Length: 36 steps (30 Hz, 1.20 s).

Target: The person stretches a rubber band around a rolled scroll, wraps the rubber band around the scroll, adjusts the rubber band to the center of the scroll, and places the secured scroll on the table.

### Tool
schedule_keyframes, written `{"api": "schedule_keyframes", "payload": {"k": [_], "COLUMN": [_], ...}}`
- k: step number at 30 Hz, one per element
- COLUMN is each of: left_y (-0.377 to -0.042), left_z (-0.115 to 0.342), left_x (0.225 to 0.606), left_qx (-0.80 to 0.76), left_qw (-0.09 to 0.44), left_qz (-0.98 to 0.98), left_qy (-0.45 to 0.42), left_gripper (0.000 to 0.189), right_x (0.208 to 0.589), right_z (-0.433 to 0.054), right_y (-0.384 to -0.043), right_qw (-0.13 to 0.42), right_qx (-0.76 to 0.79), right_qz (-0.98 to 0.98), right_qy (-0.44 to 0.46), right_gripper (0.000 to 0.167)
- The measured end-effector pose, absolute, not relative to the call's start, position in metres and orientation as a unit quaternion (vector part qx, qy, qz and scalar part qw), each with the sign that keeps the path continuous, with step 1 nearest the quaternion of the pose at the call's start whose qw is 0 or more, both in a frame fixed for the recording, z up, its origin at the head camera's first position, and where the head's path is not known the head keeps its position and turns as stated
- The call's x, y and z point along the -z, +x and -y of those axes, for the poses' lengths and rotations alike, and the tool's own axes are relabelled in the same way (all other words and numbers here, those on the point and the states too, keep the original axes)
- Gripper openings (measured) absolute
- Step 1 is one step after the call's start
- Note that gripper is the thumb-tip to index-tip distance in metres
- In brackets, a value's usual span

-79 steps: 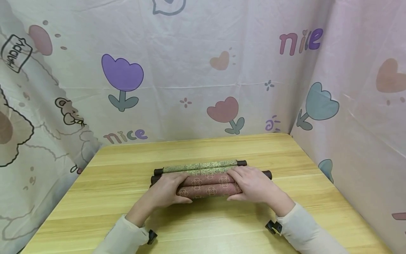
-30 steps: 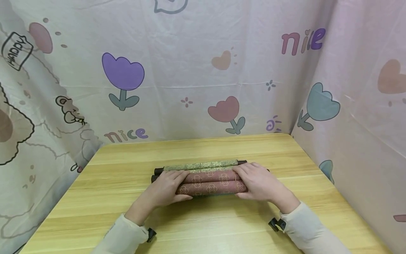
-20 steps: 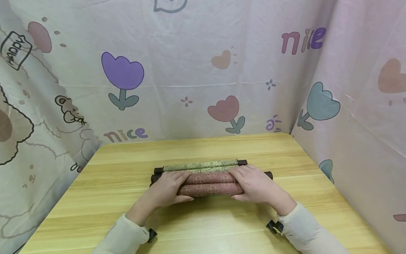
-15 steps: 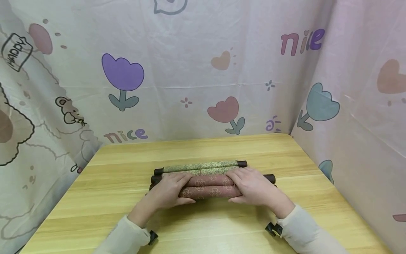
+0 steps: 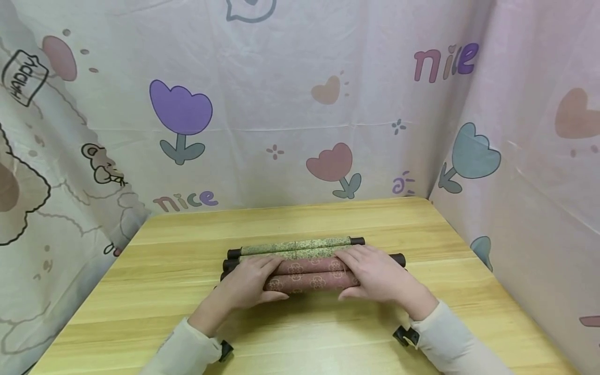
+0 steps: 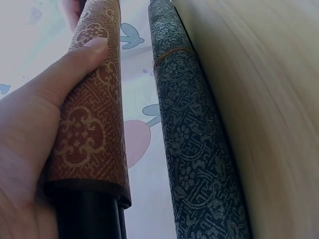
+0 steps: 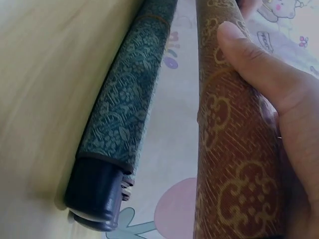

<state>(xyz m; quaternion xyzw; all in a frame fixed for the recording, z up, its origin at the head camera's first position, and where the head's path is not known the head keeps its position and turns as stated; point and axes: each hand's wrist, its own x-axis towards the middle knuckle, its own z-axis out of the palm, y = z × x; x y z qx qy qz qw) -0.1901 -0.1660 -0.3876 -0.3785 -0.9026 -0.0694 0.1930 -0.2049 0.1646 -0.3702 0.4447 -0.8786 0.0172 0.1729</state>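
A red scroll point(image 5: 311, 283) with gold flower patterns shows as two rolls lying side by side across the middle. My left hand point(image 5: 246, 278) grips its left part, thumb on the near side and fingers over the top. My right hand point(image 5: 377, 273) grips the right part the same way. A blue-green scroll point(image 6: 184, 129) with a cord round it lies on the table, and a gap separates it from the red one in both wrist views. Just behind the hands rests a yellow-green patterned scroll point(image 5: 323, 243) with dark end knobs. The hands hide parts of the rolls.
All this is on a wooden table point(image 5: 300, 344). A printed cloth point(image 5: 262, 78) hangs behind the table's far edge and along both sides. Dark camera mounts point(image 5: 405, 336) sit under the sleeves.
A second ago my right hand was farther right along the red scroll; it has slid back left, uncovering a dark end knob. The red scroll has shifted slightly nearer. My left hand has barely moved.
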Motion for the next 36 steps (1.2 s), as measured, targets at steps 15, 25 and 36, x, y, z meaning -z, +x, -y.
{"api": "schedule_keyframes", "payload": {"k": [15, 25, 36], "left_y": [-0.19, -0.189, -0.187], "left_z": [0.168, 0.166, 0.163], "left_x": [0.386, 0.385, 0.384], "left_qx": [0.069, 0.068, 0.068], "left_qw": [0.198, 0.181, 0.175], "left_qz": [0.901, 0.907, 0.903], "left_qy": [-0.379, -0.374, -0.386], "left_gripper": [0.081, 0.082, 0.081], "right_x": [0.368, 0.373, 0.375], "right_z": [-0.175, -0.171, -0.164], "right_y": [-0.207, -0.208, -0.209], "right_qw": [0.152, 0.17, 0.18], "right_qx": [-0.031, -0.02, -0.027], "right_qz": [0.892, 0.879, 0.865], "right_qy": [0.425, 0.446, 0.469], "right_gripper": [0.084, 0.077, 0.077]}}
